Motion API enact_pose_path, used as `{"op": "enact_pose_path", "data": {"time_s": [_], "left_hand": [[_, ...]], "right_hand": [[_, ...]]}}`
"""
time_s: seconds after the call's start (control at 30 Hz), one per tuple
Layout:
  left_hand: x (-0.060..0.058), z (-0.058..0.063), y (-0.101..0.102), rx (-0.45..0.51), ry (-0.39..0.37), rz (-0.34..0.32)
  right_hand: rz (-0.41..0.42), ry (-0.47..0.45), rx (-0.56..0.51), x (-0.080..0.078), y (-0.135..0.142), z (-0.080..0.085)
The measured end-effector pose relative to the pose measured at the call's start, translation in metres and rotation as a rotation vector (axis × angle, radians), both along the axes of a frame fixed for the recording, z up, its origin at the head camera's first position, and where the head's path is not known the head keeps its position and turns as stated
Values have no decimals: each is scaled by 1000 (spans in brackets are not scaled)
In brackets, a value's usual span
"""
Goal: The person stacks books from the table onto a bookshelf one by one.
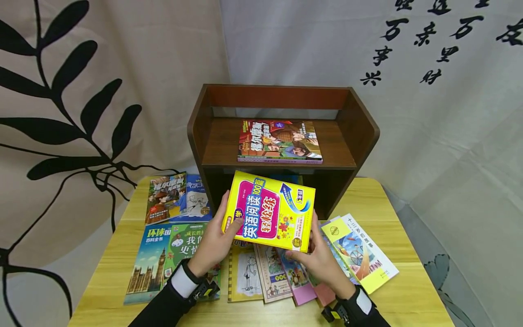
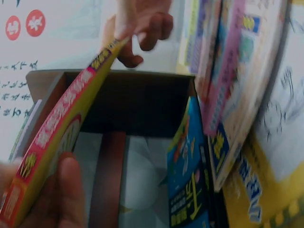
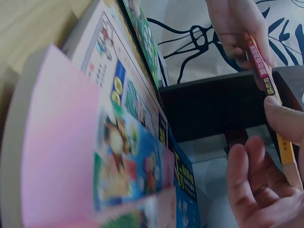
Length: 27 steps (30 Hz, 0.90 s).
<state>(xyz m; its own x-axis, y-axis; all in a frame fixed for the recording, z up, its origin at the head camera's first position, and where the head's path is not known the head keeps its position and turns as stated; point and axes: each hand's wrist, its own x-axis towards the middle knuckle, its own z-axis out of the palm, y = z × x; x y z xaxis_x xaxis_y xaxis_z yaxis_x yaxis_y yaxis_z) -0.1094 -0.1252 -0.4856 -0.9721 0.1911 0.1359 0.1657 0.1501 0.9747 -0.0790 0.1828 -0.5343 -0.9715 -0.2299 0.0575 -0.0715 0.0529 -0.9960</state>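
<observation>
A yellow book (image 1: 269,211) with a pink panel on its cover is held up in front of the small brown bookshelf, tilted slightly down to the right. My left hand (image 1: 214,243) grips its left end, thumb on the front cover and fingers behind. At its lower right corner, my right hand (image 1: 320,259) holds it, the thumb along the bottom edge. The right wrist view shows the book's narrow spine (image 3: 266,76) between both hands. On the bookshelf's (image 1: 363,131) upper shelf lies a small flat stack of comic-style books (image 1: 279,141).
Left of the shelf, several books lie flat, among them a blue one with a clock tower (image 1: 149,263) and a green one (image 1: 184,245). Below the hands is a fanned row with a yellow book (image 1: 245,277). More books (image 1: 359,254) overlap at right. A blue book (image 2: 187,171) stands in the lower compartment.
</observation>
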Motion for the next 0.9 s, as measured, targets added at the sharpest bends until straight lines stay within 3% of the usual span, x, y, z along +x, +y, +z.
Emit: {"op": "enact_pose_path", "data": {"time_s": [0.23, 0.4, 0.5, 0.67, 0.9], "left_hand": [[-10, -2, -2, -77, -66, -120], [-18, -12, -2, -175, -79, -146], [-21, -22, -3, -218, -72, -163], [-27, -38, -4, -293, -78, -177], [-39, -50, -2, -314, -113, -191]], "right_hand": [[3, -8, 95, -10, 14, 4], [-2, -83, 180, -16, 17, 0], [17, -141, 177, -18, 19, -5], [81, -153, 172, -24, 21, -14], [106, -163, 293, -35, 30, -14]]}}
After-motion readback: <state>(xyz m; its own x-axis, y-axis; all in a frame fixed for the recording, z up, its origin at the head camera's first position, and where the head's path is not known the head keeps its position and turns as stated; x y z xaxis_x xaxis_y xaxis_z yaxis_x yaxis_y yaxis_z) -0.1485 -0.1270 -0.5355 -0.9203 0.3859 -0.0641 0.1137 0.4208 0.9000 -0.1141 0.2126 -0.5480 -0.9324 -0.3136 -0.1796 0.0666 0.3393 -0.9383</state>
